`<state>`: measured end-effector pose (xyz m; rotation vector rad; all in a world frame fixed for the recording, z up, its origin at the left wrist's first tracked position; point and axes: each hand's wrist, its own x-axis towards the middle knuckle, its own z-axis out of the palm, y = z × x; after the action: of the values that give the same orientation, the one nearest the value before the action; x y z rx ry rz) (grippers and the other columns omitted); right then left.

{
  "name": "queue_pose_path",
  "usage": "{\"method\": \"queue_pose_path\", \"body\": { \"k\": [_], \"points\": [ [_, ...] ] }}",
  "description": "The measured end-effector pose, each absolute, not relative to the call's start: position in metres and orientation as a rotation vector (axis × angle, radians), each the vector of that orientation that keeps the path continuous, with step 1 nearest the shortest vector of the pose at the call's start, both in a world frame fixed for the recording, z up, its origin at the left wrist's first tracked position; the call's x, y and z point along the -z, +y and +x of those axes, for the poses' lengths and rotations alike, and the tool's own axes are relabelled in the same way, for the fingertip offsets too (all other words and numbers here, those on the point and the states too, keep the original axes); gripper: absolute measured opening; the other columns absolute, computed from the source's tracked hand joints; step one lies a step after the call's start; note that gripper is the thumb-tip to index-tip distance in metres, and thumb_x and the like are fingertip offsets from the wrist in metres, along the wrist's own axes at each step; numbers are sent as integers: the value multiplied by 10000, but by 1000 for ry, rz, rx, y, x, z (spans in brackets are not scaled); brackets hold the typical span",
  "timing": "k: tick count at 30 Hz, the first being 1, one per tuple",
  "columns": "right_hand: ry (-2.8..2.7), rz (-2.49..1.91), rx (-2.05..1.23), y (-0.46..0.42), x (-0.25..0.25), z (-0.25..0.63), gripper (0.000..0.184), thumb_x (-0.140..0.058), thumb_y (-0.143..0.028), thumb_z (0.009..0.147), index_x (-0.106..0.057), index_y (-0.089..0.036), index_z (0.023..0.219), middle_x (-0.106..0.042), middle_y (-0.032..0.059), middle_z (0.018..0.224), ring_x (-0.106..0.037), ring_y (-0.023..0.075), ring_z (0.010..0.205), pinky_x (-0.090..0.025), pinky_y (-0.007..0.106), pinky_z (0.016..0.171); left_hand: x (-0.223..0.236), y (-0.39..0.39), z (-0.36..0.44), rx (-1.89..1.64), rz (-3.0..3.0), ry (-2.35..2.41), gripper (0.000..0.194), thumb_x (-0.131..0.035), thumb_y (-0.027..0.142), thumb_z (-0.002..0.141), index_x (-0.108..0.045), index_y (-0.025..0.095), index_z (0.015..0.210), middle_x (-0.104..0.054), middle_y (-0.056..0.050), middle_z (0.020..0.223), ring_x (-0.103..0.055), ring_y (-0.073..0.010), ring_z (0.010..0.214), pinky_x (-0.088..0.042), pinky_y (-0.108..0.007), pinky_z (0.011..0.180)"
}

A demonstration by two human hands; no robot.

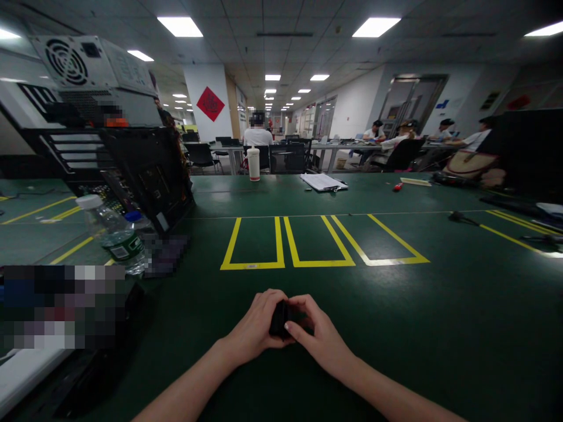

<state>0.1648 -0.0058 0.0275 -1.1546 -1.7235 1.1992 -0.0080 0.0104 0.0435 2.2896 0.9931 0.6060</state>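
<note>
Black object (280,319), perhaps a box, sits between both hands' curled fingers (303,335).

1. Table (334,305): green top, thin line running across it.
2. Yellow tape (280,243): three outlines side by side mid-table, each open at the far side; small label (252,266) on the left one.
3. Far edge: white cup (254,164), upright; clipboard (324,181) with papers, to its right.
4. Farther right: small red item (398,187).
5. Left: clear bottle (118,240), white cap, green label.
</note>
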Motion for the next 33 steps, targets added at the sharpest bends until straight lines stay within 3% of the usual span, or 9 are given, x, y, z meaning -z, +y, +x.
{"method": "queue_pose_path", "body": {
  "k": [5, 12, 24, 33],
  "points": [
    [-1722, -1099, -1347, -7, -30, 166, 236, -476, -271, 776, -456, -209, 1003, -529, 28, 967, -529, 156, 893, -459, 306, 755, -43, 10, -8, -616, 2283, 1007, 547, -643, 237, 663, -360, 244, 1130, -439, -49, 1118, -449, -208, 981, -402, -351, 810],
    [-1860, -1046, -1001, -8, -25, 165, 143, -494, -186, 754, -500, -214, 894, -462, 28, 1046, -479, 158, 951, -444, 290, 763, -46, 10, -7, -610, 2297, 979, 534, -635, 197, 660, -367, 228, 1121, -441, -58, 1104, -439, -206, 980, -387, -355, 824],
    [-1769, -1157, -1187, -8, -28, 164, 218, -474, -251, 773, -453, -220, 989, -520, 23, 961, -525, 162, 871, -462, 306, 723, -47, 9, -8, -618, 2272, 990, 541, -635, 226, 669, -362, 251, 1136, -444, -53, 1110, -452, -212, 963, -400, -351, 793],
    [-1896, -1079, -948, -11, -27, 165, 124, -480, -188, 760, -497, -223, 877, -456, 29, 1055, -476, 168, 953, -441, 304, 769, -45, 9, -8, -605, 2283, 988, 528, -630, 206, 667, -362, 243, 1122, -442, -52, 1103, -447, -206, 967, -393, -348, 807]
  ]
}}
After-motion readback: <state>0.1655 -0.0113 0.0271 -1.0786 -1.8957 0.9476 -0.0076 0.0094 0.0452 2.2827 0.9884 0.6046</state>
